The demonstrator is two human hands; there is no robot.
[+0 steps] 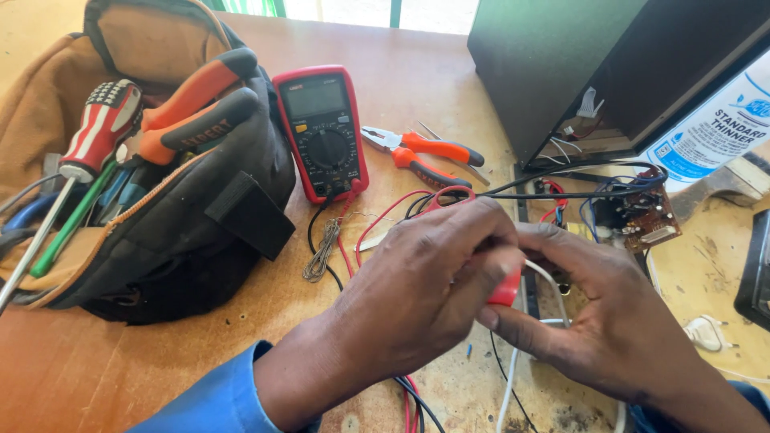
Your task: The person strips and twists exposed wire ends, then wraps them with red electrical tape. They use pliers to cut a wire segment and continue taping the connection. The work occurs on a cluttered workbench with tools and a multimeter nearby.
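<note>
Both hands meet at centre frame over the wooden table (401,80). The left hand (425,289) is curled tight over a small red tool (505,289); the right hand (585,313) pinches its lower end from the other side. Only a red sliver shows, so which way it points or runs, can't tell. Red multimeter (321,132) sits upper centre, tool bag (160,200) upper left, orange pliers (425,156) just right of the meter.

It looked like a repair workshop. A tool bag (160,200) full of screwdrivers sat on a scuffed wooden table (120,361). Nearby lay a red meter (321,132), pliers (425,156) and a circuit board (642,216).
</note>
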